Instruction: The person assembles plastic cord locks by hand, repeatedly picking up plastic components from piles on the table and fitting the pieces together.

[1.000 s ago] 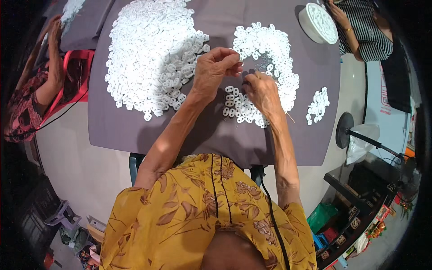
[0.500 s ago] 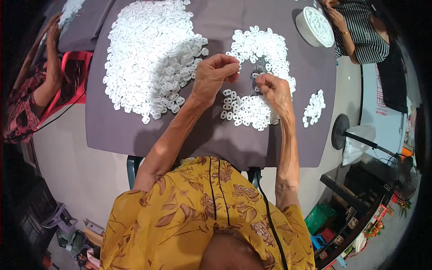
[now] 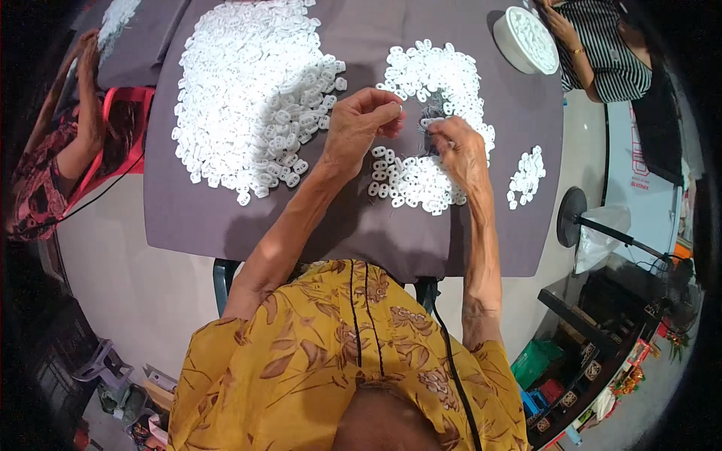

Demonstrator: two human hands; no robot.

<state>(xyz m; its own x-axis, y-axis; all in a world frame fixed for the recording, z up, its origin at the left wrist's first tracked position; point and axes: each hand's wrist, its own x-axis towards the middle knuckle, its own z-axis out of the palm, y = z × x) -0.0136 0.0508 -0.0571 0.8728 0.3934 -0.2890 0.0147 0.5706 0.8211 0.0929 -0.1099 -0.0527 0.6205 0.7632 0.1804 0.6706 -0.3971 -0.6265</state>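
My left hand (image 3: 359, 129) is raised over the table between two white heaps, thumb and fingers pinched. A tiny pale glint shows at its fingertips, too small to name. My right hand (image 3: 460, 150) is also closed, with a small white plastic piece (image 3: 430, 122) at its fingertips. Under it lies a little pile of thin dark pins (image 3: 427, 139). Around that pile curves a heap of white two-holed plastic pieces (image 3: 440, 71), and more such pieces (image 3: 414, 184) lie nearer to me.
A large heap of white pieces (image 3: 233, 90) covers the table's left part. On the right are a small cluster (image 3: 527, 178) and a white tub (image 3: 505, 45) of pieces. One person (image 3: 602, 45) sits at far right, another (image 3: 68, 143) at left by a red chair (image 3: 131, 96).
My right hand has shifted slightly up and left, and a white piece now shows at its fingertips. The left hand stays almost where it was, still pinched.
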